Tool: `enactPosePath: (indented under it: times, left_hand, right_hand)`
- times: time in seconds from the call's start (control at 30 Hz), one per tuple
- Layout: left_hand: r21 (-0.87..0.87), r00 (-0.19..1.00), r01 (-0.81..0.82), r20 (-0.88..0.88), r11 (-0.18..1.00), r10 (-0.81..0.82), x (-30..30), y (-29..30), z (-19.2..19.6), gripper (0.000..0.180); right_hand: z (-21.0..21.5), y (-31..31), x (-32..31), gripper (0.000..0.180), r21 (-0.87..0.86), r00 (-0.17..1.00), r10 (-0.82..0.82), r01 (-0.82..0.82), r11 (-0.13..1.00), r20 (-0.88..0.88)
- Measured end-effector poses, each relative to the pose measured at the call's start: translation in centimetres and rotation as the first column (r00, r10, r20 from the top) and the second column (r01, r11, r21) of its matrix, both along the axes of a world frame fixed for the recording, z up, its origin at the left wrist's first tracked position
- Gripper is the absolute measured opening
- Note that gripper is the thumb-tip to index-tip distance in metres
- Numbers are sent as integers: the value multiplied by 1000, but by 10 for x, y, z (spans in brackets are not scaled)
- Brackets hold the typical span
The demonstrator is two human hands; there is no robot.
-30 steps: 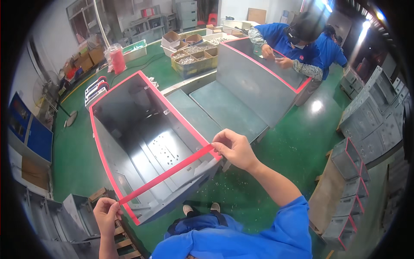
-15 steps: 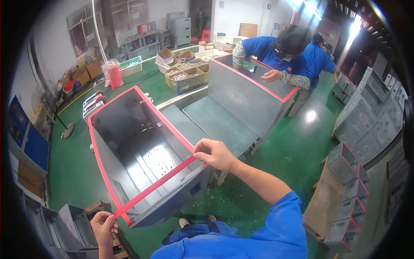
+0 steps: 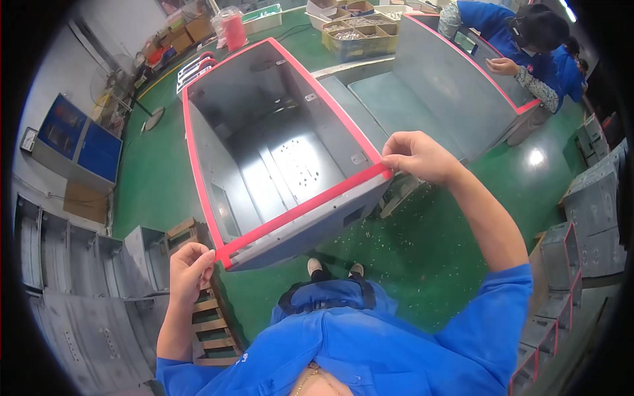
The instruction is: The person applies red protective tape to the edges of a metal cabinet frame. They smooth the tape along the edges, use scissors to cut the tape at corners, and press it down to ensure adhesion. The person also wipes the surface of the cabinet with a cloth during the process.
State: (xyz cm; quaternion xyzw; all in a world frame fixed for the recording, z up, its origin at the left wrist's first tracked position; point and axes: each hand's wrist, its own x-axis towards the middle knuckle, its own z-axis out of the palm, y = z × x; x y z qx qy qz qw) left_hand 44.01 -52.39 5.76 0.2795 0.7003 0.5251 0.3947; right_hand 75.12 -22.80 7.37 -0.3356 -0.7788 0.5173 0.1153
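A grey metal box [image 3: 314, 232] is taped on three rims; the near red strip [image 3: 300, 211] is pinched by left hand [image 3: 190, 270] and right hand [image 3: 421, 157].

ok, that tape [image 3: 304, 210] shifted closer to the near edge of the box [image 3: 310, 232] just now

- A blue short-sleeved shirt [image 3: 389, 346] is worn.
- A small white marking [image 3: 244, 358] is borne at seven o'clock.
- A thin necklace [image 3: 304, 377] and pale shoes [image 3: 314, 265] are worn.
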Motion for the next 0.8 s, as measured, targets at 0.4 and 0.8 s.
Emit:
enactPosePath:
  times: [0.4, 0.8]
  left_hand:
    - [-73, 990, 32, 141, 997, -22, 4, 5, -5, 11]
    - [-58, 978, 60, 205, 997, -46, 3, 5, -10, 12]
  right_hand:
    - [2, 23, -1, 17, 36, 970, 132, -142, 989, 205]
    - [3, 33, -2, 15, -67, 936, 244, -235, 970, 254]
